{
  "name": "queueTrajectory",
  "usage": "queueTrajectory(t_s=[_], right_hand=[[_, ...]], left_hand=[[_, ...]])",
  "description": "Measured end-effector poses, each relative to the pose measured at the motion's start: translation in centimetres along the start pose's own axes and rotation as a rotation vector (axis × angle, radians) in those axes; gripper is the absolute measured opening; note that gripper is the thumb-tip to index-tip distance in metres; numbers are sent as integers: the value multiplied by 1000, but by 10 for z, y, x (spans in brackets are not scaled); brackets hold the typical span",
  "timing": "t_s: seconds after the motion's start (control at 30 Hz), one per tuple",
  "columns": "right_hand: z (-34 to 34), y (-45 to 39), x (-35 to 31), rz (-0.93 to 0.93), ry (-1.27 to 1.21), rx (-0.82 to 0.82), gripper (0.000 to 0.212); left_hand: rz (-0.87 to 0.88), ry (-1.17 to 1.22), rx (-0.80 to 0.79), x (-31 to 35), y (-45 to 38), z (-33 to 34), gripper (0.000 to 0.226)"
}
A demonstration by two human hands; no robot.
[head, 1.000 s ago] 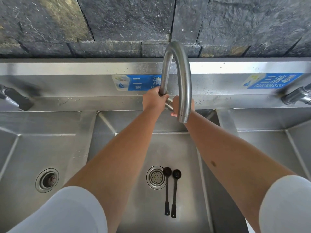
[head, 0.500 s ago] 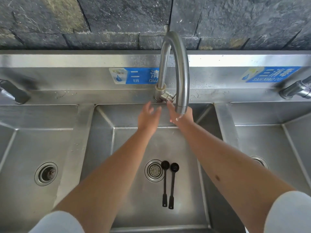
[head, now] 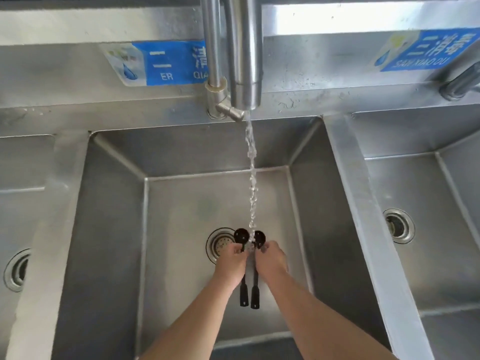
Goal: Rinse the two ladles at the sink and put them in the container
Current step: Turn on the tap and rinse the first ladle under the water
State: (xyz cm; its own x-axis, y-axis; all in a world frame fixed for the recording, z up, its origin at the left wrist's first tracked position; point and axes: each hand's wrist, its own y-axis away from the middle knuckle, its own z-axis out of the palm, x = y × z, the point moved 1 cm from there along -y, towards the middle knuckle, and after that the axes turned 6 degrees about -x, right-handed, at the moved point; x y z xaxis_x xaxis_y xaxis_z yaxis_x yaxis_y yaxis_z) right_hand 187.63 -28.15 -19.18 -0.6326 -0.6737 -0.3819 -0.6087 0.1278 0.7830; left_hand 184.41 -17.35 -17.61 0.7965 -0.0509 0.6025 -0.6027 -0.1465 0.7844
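Middle sink basin (head: 109,229), water on. A thin stream (head: 251,178) falls from the gooseneck faucet (head: 245,61) at 12 o'clock and lands between two black ladles. Left ladle (head: 241,236) and right ladle (head: 259,237) lie side by side, bowls pointing to 12, beside the drain strainer (head: 220,242). Left hand (head: 232,266) has its fingers curled round the left ladle's neck; right hand (head: 271,263) likewise pinches the right one. Handle ends stick out toward 6.

Hands (head: 250,263) hide both ladle stems (head: 244,281) (grip unclear).
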Motion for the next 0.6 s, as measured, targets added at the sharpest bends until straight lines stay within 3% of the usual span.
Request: queueTrajectory(t_s=[0.1,0.4,0.53,0.6], right_hand=[[12,-11,26,31,-17,-49,14],[16,-25,35,-27,73,-157,18],[-12,16,21,-5,-218,-223,23],[-27,47,11,22,-370,-326,26]], left_hand=[[-4,-125,-5,-19,-12,14,15],[-33,-130,-25,-30,-14,24,33],[-21,-42,-11,-10,6,11,16],[-4,-3,-30,6,20,3,21]])
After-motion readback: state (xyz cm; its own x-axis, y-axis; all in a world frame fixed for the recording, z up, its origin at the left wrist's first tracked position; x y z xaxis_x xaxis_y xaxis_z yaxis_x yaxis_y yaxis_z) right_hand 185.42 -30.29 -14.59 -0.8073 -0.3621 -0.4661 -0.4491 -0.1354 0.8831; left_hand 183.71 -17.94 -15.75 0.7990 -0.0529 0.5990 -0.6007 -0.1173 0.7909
